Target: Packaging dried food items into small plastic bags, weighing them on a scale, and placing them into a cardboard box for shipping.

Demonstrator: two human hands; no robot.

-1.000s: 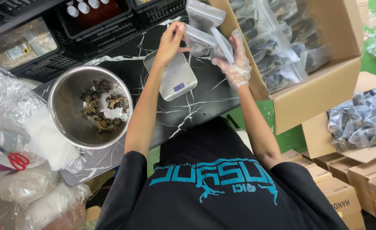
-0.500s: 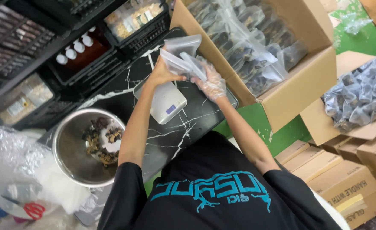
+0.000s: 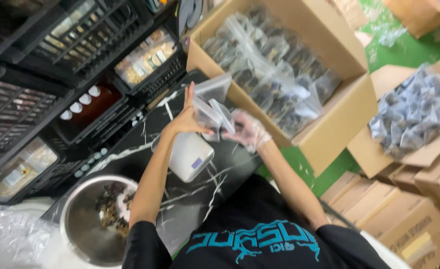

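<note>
Both my hands pinch one clear plastic bag [image 3: 211, 110] above the black marble counter [image 3: 200, 192]: my bare left hand [image 3: 185, 119] grips its side, my gloved right hand [image 3: 247, 130] its other edge. At six o'clock sits a white scale [image 3: 190, 156]; at one o'clock, the cardboard box [image 3: 329, 107] of filled bags; at seven o'clock, a steel bowl [image 3: 88, 224].

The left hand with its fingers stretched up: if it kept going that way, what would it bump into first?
Probably the open cardboard box of filled clear bags; the left hand points toward its near wall, though depth is unclear.
</note>
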